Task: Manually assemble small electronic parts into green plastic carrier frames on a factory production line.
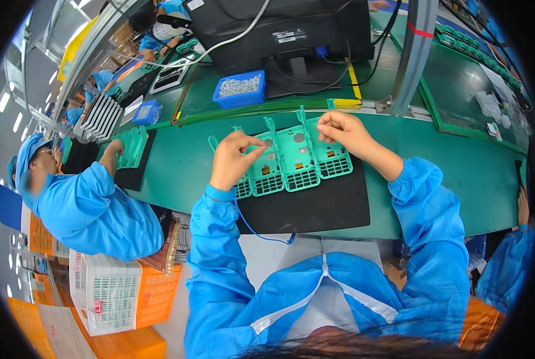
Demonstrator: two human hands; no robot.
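Several green plastic housings [299, 155] stand in a row on a black mat [315, 209], each with a grid of openings at its near edge and a thin upright arm at its far edge. Over the left end of the row is my left hand [231, 158], thumb and forefinger pinched close together. My right hand [348, 134] hovers above the rightmost housing, its fingers also curled into a pinch. Anything between either set of fingertips is too small to make out. A blue band with a cord circles my left wrist.
Beyond the green bench [177, 149] stand a blue bin [239, 90] of small pale parts and a black monitor [285, 36]. A metal post [416, 54] rises at the back right. To my left a co-worker [94, 203] handles green housings; white and orange crates [108, 293] sit below.
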